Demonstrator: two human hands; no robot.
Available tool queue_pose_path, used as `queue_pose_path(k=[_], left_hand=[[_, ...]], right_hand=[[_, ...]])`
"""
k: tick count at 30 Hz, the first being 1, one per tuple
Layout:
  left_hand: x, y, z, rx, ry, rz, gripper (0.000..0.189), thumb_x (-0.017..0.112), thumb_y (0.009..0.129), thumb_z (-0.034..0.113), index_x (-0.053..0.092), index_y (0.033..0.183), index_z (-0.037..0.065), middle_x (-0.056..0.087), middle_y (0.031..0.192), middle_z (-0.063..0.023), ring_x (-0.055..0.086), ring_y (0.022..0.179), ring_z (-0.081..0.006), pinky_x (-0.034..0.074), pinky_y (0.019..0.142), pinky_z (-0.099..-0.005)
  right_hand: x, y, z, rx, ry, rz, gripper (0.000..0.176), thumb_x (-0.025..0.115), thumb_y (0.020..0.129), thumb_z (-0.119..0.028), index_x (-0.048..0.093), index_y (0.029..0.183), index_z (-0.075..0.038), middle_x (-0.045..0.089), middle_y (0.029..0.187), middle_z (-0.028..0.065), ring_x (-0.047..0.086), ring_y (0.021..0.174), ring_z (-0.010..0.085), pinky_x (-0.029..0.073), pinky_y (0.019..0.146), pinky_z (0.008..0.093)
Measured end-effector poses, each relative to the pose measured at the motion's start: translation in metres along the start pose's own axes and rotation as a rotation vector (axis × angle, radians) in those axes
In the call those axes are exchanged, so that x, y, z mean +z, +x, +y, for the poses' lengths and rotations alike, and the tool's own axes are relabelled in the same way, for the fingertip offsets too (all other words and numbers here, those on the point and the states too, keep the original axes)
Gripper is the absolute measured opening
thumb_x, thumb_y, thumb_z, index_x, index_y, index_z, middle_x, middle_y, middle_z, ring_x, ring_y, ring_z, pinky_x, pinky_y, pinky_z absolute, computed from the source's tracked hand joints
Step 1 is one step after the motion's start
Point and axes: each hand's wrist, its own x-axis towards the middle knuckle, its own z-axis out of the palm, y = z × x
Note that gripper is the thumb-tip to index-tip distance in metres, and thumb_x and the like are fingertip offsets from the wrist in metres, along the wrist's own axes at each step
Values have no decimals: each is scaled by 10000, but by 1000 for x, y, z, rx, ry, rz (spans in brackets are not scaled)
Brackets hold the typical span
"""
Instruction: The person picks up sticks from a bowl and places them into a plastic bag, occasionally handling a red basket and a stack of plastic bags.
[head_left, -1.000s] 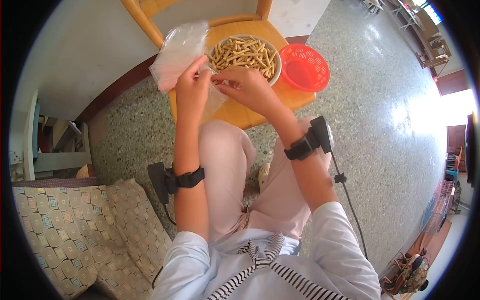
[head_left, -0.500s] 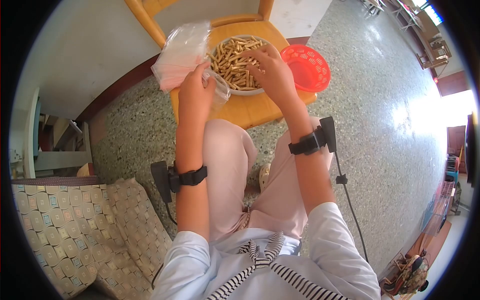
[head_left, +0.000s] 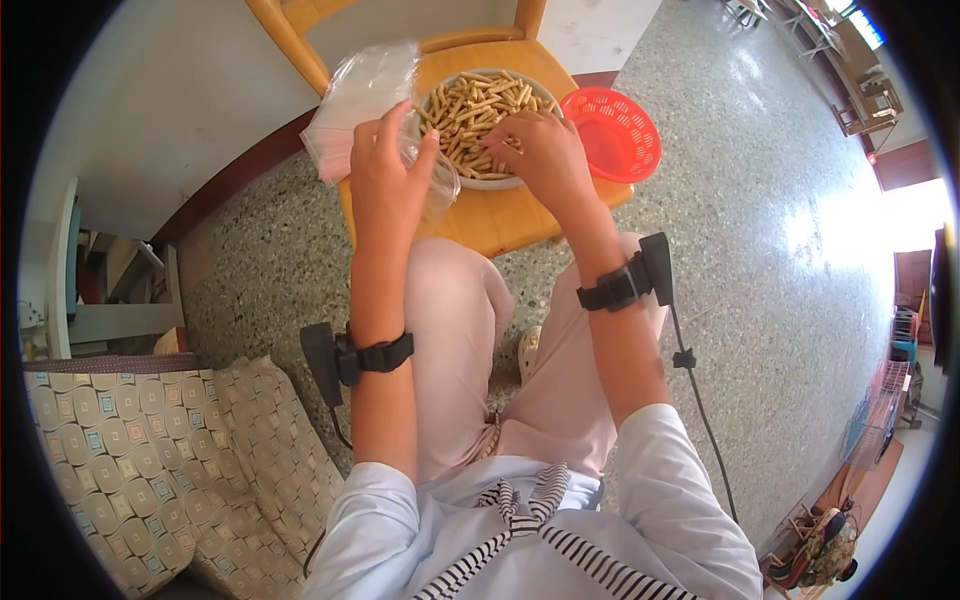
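A pale bowl (head_left: 500, 184) full of short golden-brown sticks (head_left: 475, 112) stands on the seat of a wooden chair (head_left: 500, 225). Clear plastic bags (head_left: 372, 85) lie to its left, over the chair's edge. My left hand (head_left: 391, 165) is over the bags at the bowl's left rim, with thumb and fingers apart. A loose clear bag (head_left: 440, 185) shows beside its thumb. My right hand (head_left: 545, 160) is at the bowl's right side, its fingers bent down onto the sticks; whatever lies between the fingertips is hidden. A red plastic basket (head_left: 625, 150) touches the bowl's right side.
The chair's backrest (head_left: 290, 45) rises at the far side, near a pale wall (head_left: 200, 110). A patterned cushion (head_left: 130, 470) is at the lower left. Speckled floor (head_left: 740, 200) extends to the right. Black straps with cables (head_left: 380, 355) are on both forearms.
My left hand has opened, its thumb and fingers spreading apart. My right hand has shifted slightly down and its fingers have curled in more over the sticks.
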Motion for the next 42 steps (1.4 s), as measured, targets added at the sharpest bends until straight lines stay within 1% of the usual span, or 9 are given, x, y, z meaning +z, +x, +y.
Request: queue_pose_path(k=[5, 10, 14, 18, 22, 29, 31, 37, 42], left_hand=[[-1, 0, 6, 140, -9, -123, 460, 691, 900, 240, 569, 1331, 137, 563, 1136, -128, 579, 1034, -300, 492, 871, -414], [-5, -4, 31, 149, -112, -107, 537, 700, 898, 284, 516, 1386, 158, 577, 1096, -118, 627, 860, -253, 521, 762, -377], [-4, -5, 29, 154, -105, -214, 488, 698, 895, 285, 563, 1348, 162, 601, 1063, -65, 632, 702, -216, 517, 686, -380], [-5, -3, 25, 113, -67, -319, 352, 681, 902, 251, 650, 1235, 143, 647, 979, -49, 643, 724, -228, 510, 680, -378], [-9, -4, 30, 136, -95, -192, 227, 657, 905, 188, 708, 1119, 131, 679, 899, -73, 659, 766, -249, 506, 682, -361], [-8, -2, 27, 155, -144, -88, 214, 680, 878, 110, 732, 1085, 125, 684, 891, -72, 647, 734, -221, 503, 669, -319], [-11, -3, 31, 128, -193, -64, 207, 696, 871, 107, 736, 1074, 111, 692, 892, -66, 641, 723, -198, 501, 661, -303], [-11, -3, 37, 131, -408, -27, 189, 727, 865, 102, 742, 1051, 77, 717, 902, -40, 633, 718, -134, 494, 640, -260], [-11, -3, 38, 211, -392, -13, 177, 731, 863, 102, 744, 1039, 81, 715, 898, -38, 639, 721, -127, 497, 630, -252]], right_hand=[[-3, 1, -6, 181, 217, -83, 166, 725, 824, -165, 731, 987, -135, 712, 865, 47, 671, 837, 228, 441, 997, 451], [-18, 5, -27, -17, 335, 186, 446, 708, 837, -91, 626, 1270, -163, 689, 830, 15, 689, 827, 180, 252, 1188, 486], [-23, 6, -33, -66, 471, 219, 516, 714, 832, -45, 594, 1322, -153, 680, 854, 8, 695, 852, 167, 254, 1196, 467], [-26, 1, -47, -101, 711, 222, 507, 710, 833, -12, 598, 1317, -117, 676, 865, 38, 697, 896, 181, 335, 1158, 459], [-25, 3, -49, -164, 791, 208, 488, 721, 832, -16, 610, 1301, -93, 688, 898, 48, 695, 891, 190, 366, 1138, 455], [-27, 4, -43, -244, 536, 228, 304, 752, 819, -56, 709, 1120, -56, 708, 950, 86, 676, 853, 224, 521, 944, 375], [-30, 5, -41, -162, 594, 227, 208, 758, 817, -76, 743, 1023, -57, 719, 952, 93, 673, 836, 231, 545, 806, 344], [-32, 4, -37, 87, 640, 94, 175, 743, 845, -118, 733, 998, -33, 729, 947, 82, 676, 819, 200, 531, 753, 322], [-32, 2, -38, 97, 615, 57, 191, 735, 852, -126, 718, 1009, -19, 728, 966, 89, 686, 844, 210, 532, 767, 315]])
